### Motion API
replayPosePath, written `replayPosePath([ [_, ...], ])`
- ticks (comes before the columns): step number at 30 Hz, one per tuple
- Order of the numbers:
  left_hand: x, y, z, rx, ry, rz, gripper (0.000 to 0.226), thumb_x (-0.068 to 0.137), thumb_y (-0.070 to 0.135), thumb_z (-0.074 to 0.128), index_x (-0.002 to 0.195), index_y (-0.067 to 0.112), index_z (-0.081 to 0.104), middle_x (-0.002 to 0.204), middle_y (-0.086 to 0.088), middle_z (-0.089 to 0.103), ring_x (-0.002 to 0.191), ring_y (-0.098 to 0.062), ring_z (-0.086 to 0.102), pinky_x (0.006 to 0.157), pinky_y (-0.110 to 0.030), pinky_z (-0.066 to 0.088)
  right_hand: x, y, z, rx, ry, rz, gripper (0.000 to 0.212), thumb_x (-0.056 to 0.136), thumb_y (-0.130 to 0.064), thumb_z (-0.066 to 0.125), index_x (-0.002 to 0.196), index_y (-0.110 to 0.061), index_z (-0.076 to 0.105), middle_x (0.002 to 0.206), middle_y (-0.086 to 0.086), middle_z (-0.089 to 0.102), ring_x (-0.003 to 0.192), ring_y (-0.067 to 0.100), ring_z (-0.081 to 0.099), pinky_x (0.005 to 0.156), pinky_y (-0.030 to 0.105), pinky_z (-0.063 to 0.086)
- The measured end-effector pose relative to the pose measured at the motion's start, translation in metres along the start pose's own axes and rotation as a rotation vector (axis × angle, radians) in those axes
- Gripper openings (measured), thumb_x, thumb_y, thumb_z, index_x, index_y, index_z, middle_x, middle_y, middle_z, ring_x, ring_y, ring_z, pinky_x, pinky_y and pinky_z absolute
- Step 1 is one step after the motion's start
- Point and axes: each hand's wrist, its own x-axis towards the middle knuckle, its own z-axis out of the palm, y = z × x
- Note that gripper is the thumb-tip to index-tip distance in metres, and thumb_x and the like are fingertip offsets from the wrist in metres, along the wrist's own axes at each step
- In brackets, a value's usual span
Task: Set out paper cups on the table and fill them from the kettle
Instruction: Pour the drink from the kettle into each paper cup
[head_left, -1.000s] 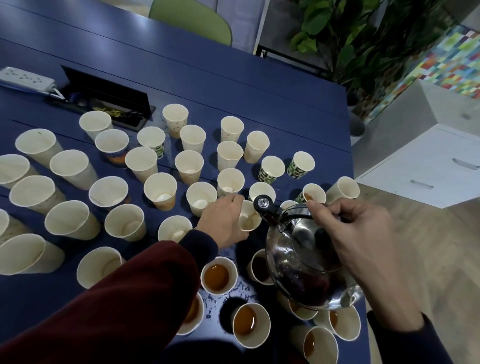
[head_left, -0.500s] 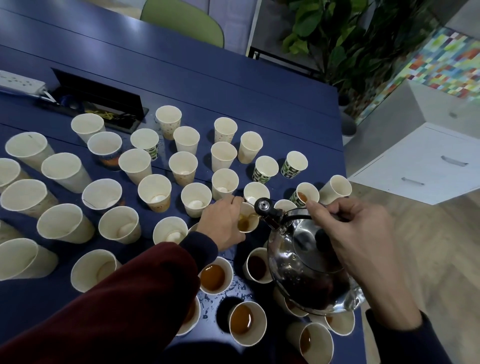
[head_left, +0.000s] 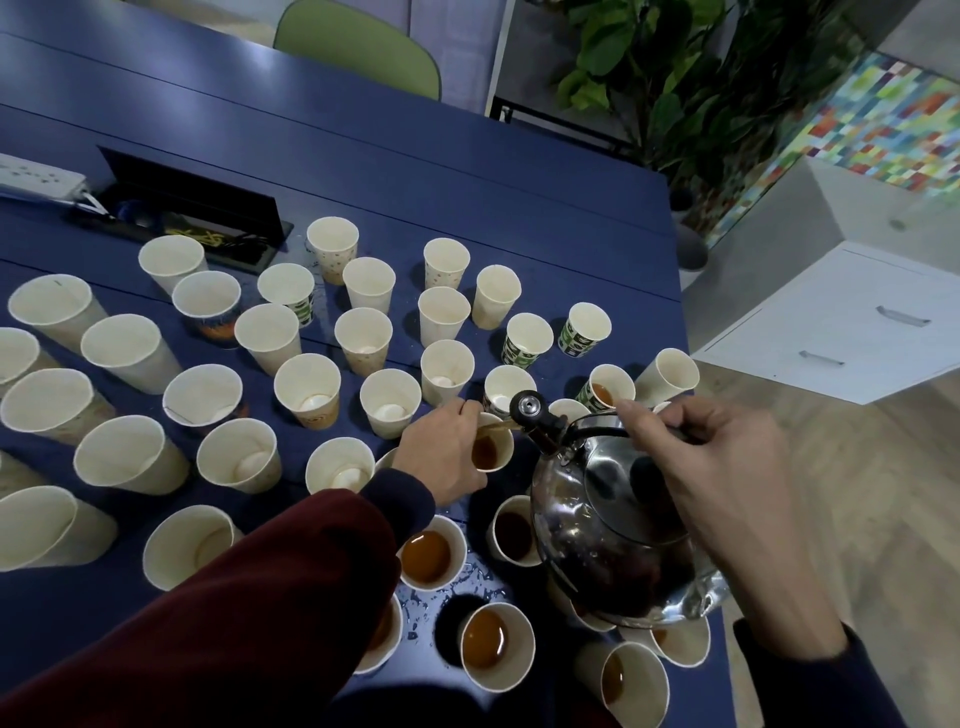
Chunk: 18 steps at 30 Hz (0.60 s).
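In the head view, the left hand (head_left: 444, 449) is curling its fingers round a paper cup (head_left: 491, 451), apparently steadying it. The right hand (head_left: 711, 467) is gripping the kettle (head_left: 613, 535) by its handle, tipping it so brown liquid is streaming in. Empty cups (head_left: 306, 389) are standing beyond on the table (head_left: 467, 171).

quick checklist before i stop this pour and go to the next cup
1. Left hand grips the cup being filled: ok.
2. Right hand holds the kettle by its handle: ok.
3. Stream from the spout lands inside that cup: ok.
4. Tea level below that cup's rim: ok.
5. Table dry around the filled cups: not ok, spilled drops lie there.
6. Tea left in the kettle: cannot tell.
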Motion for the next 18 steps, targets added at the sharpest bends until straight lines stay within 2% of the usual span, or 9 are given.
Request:
replayPosePath([
  [3,0.002,-0.003,0.003,-0.008,-0.054,-0.018,0.067,0.074,0.039,0.081,0.13,0.02,0.048,0.129,-0.003,0.056,0.114,-0.023,0.059,0.091,-0.036,0.052,-0.001,0.004,-0.003,0.12,0.012,0.041,0.041,0.085,-0.042,0.077,0.061,-0.012,0.061,0.056,0.017,0.049,0.049,0.015,0.038,0.057,0.03,0.033],
  [6,0.005,-0.004,0.005,-0.005,-0.102,-0.025,0.066,0.076,0.036,0.081,0.13,0.019,0.047,0.129,-0.004,0.056,0.115,-0.024,0.058,0.092,-0.036,0.05,0.0,0.006,-0.008,0.207,0.036,0.089,0.045,0.085,-0.039,0.077,0.062,-0.004,0.062,0.059,0.024,0.05,0.052,0.016,0.041,0.055,0.028,0.034],
  [7,0.006,-0.004,0.006,-0.004,-0.121,-0.025,0.064,0.077,0.035,0.08,0.129,0.018,0.047,0.13,-0.005,0.055,0.116,-0.025,0.058,0.092,-0.037,0.05,0.001,0.007,-0.01,0.23,0.051,0.099,0.045,0.086,-0.038,0.076,0.066,0.0,0.063,0.056,0.02,0.048,0.051,0.013,0.039,0.052,0.025,0.033],
  [10,0.008,-0.002,0.009,0.012,-0.183,-0.035,0.062,0.077,0.031,0.079,0.128,0.017,0.046,0.131,-0.006,0.052,0.118,-0.029,0.057,0.092,-0.041,0.05,0.006,0.009,-0.016,0.274,0.092,0.113,0.044,0.087,-0.035,0.075,0.07,0.005,0.063,0.046,-0.004,0.039,0.043,0.006,0.032,0.043,0.015,0.028],
  [13,0.008,-0.001,0.012,0.045,-0.201,-0.04,0.061,0.077,0.03,0.08,0.126,0.017,0.046,0.13,-0.006,0.051,0.117,-0.031,0.057,0.091,-0.044,0.052,0.012,0.007,-0.018,0.287,0.113,0.089,0.043,0.087,-0.032,0.075,0.068,0.006,0.063,0.046,-0.007,0.037,0.043,0.005,0.03,0.042,0.014,0.027],
  [15,0.009,0.0,0.012,0.07,-0.21,-0.03,0.064,0.076,0.031,0.08,0.127,0.017,0.044,0.13,-0.006,0.05,0.117,-0.031,0.058,0.09,-0.043,0.05,0.017,0.006,-0.019,0.289,0.118,0.07,0.045,0.087,-0.032,0.075,0.067,0.006,0.061,0.052,0.003,0.041,0.048,0.008,0.034,0.046,0.017,0.029],
  [18,0.01,0.001,0.01,0.108,-0.232,0.01,0.087,0.069,0.046,0.085,0.136,0.015,0.038,0.133,-0.006,0.046,0.12,-0.029,0.055,0.094,-0.043,0.048,0.023,0.004,-0.019,0.258,0.104,0.069,0.048,0.087,-0.037,0.076,0.068,0.004,0.059,0.066,0.028,0.05,0.058,0.018,0.042,0.058,0.029,0.035],
])
